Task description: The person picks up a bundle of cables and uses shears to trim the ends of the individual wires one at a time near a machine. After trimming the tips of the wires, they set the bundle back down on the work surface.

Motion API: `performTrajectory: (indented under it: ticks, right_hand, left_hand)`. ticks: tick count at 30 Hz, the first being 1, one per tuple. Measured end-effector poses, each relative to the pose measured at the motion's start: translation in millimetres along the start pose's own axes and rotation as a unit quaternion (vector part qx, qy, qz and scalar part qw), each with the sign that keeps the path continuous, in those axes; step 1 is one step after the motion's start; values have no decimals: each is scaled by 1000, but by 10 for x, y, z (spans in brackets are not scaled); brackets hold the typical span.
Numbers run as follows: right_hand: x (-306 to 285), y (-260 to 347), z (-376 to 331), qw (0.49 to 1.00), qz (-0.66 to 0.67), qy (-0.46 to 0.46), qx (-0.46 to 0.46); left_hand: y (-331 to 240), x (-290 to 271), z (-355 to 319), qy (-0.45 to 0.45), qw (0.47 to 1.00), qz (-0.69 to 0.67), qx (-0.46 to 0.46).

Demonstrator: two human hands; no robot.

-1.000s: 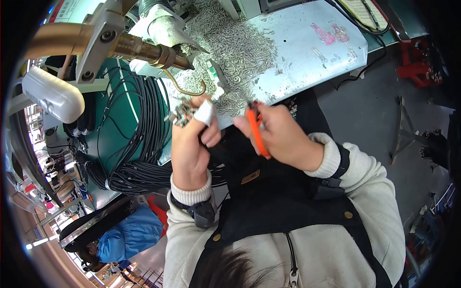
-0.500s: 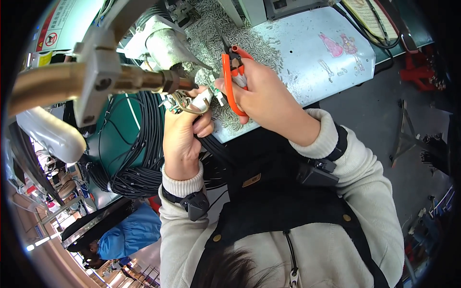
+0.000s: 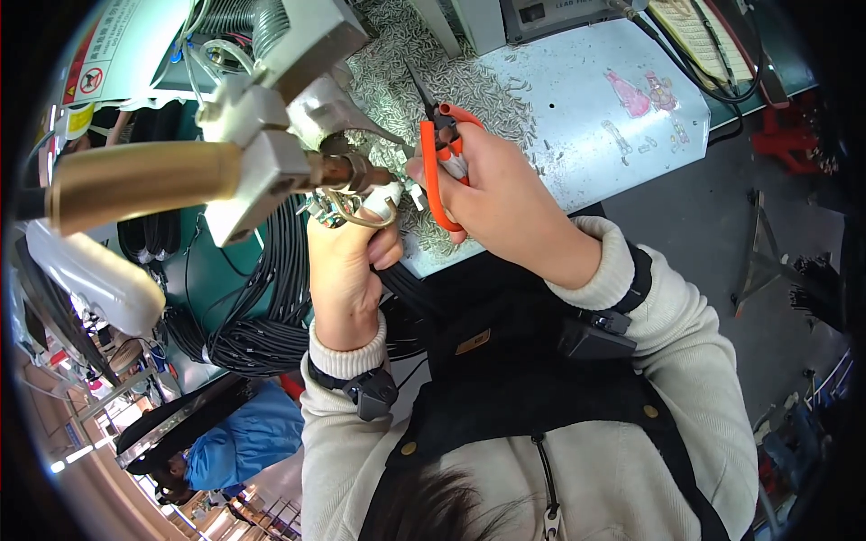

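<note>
The left hand (image 3: 347,261) is closed, and between its fingers is a small bunch of metal-and-green electronic pieces (image 3: 318,209); one digit wears a white wrapping (image 3: 382,198), perhaps as protection. The bunch sticks out to the left of this hand, so probably several pieces can be kept ready in one grip.

The right hand (image 3: 505,185) is wrapped around pliers with orange handles and a dark, slim nose (image 3: 428,171). The nose points away from the body, above the heap, and grips nothing that I can see. It seems that the pliers rest in the palm so that the thumb and the finger beside it are free for finer work. At these fingertips, between the two hands, is a small silvery connector piece with a bit of green (image 3: 418,197); which hand carries it, I cannot tell, because the fingers cover the contact.

From the left, a thick brass-coloured tube (image 3: 144,185), fixed in a grey metal clamp block (image 3: 262,171), reaches over the left hand. Its narrow end comes just beside the connector piece, and the hands are likely brought there for this reason. A bent brass hook (image 3: 388,216) hangs in front of the left fingers.

Beyond both hands lies a heap of short silvery bits (image 3: 492,99) on a pale blue plate (image 3: 586,153). Left of the left hand are coiled black cables (image 3: 271,316).
</note>
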State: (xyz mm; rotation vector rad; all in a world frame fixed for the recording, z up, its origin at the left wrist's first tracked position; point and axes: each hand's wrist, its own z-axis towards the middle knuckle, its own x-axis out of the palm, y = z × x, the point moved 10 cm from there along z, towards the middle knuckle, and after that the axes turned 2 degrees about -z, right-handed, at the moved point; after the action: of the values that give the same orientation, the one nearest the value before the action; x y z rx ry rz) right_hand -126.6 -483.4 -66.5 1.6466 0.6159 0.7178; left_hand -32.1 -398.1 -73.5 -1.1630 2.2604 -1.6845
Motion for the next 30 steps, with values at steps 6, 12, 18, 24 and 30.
performTrajectory:
  ticks: [6,12,18,24,30]
  right_hand:
    - [3,38,-33,1000,6,-1,-22]
    - [29,13,-272,998,32,16,-52]
    - [228,-8,-539,979,188,68,-38]
    - [390,-104,-660,942,315,98,57]
    - [396,-99,-693,945,304,104,63]
  left_hand:
    - [-37,35,-65,-13,1000,25,0]
    - [-2,84,-312,37,999,-14,3]
    - [86,18,-583,9,999,-24,39]
    - [79,7,-680,30,996,-42,66]
    - [134,-34,-703,23,998,-49,33]
